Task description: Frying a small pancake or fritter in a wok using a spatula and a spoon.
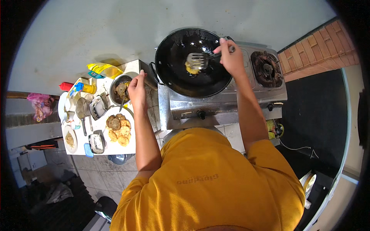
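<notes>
My right hand (231,57) grips the handle of a slotted metal spatula (197,60). The spatula's head lies over a small yellow piece of frying food (192,69) in a large black wok (185,83) on the stove. My left hand (138,86) is raised left of the wok, beside a metal bowl (112,96) of dark battered food with a spoon in it; its thumb and fingers are close together, and whether it holds anything small cannot be made out. Below that bowl, a white plate (109,143) bears browned patties and golden fried pieces.
A second gas burner (267,68) is at the right of the stove (179,106). On the white table (82,148) are a small saucepan (82,106), black trays with white residue, a yellow bag (105,70), squeeze bottles and an oval plate (75,144). The wok's loop handle (153,73) juts left.
</notes>
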A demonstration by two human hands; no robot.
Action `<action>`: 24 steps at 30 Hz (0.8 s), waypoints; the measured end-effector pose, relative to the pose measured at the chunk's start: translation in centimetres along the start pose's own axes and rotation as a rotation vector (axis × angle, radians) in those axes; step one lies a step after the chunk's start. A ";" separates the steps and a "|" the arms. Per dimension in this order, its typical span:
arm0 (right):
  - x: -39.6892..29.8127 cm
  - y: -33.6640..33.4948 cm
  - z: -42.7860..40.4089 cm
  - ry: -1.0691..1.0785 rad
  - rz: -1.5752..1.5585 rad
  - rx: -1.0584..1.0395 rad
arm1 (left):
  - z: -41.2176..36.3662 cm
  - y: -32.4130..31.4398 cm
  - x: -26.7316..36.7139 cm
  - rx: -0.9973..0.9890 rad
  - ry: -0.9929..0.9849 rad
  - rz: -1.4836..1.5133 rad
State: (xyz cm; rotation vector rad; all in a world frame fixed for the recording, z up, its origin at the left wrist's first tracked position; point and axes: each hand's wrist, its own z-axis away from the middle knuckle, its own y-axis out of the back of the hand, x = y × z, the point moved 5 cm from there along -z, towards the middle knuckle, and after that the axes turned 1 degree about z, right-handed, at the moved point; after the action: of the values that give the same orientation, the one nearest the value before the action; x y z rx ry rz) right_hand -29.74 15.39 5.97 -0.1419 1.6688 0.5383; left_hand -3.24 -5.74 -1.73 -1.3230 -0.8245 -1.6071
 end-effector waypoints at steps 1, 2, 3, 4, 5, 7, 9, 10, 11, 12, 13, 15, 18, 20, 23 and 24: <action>1.2 -0.1 -0.4 -0.007 0.044 -0.070 | 0.1 -0.3 0.0 -0.005 -0.004 0.012; 0.8 0.0 -0.2 -0.006 0.043 -0.073 | 0.1 -0.2 0.1 0.001 -0.008 0.024; 0.1 0.4 0.0 0.050 0.099 -0.033 | 0.2 -0.1 0.0 0.004 -0.009 0.024; -0.6 0.7 0.2 0.106 0.154 0.007 | 0.3 0.1 0.0 0.008 0.001 0.017; -0.4 1.5 0.0 0.096 0.189 0.043 | 0.3 0.0 0.0 0.008 0.011 0.011; -0.1 1.6 -0.2 0.072 0.182 0.056 | 0.3 0.1 -0.2 0.012 0.009 0.013; 0.0 0.9 0.4 -0.070 0.031 0.020 | 0.5 -0.1 -0.2 0.013 0.007 0.015; 0.6 0.9 0.3 -0.070 0.032 0.021 | 0.6 -0.1 -0.3 0.017 0.012 0.021; 0.6 0.4 0.3 -0.010 0.082 -0.002 | 0.7 -0.1 -0.3 0.023 0.017 0.027; 0.6 0.1 0.2 0.049 0.132 -0.026 | 0.8 -0.2 -0.2 0.024 0.016 0.027; 0.1 0.8 0.5 0.183 0.207 0.048 | 0.8 -0.3 -0.2 0.020 0.006 0.030; -1.3 1.4 0.7 0.128 0.224 0.059 | 1.0 0.1 -0.2 0.030 -0.001 0.031; -0.8 1.3 0.6 0.083 0.229 0.083 | 0.9 0.1 -0.4 0.028 0.014 0.012; 0.2 0.0 0.9 0.008 0.027 -0.023 | 1.1 0.0 -0.2 0.026 0.001 -0.003; 0.7 1.2 0.4 0.037 0.119 -0.009 | 1.3 0.2 -0.2 0.034 0.051 0.016; 0.3 1.5 0.4 0.054 0.184 0.022 | 1.2 0.4 -0.3 0.040 0.051 0.015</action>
State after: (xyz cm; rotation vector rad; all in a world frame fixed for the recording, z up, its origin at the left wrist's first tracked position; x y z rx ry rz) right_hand -30.09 16.97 6.03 0.0131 1.7503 0.6587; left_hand -2.41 -4.72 -1.74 -1.2528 -0.8092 -1.5980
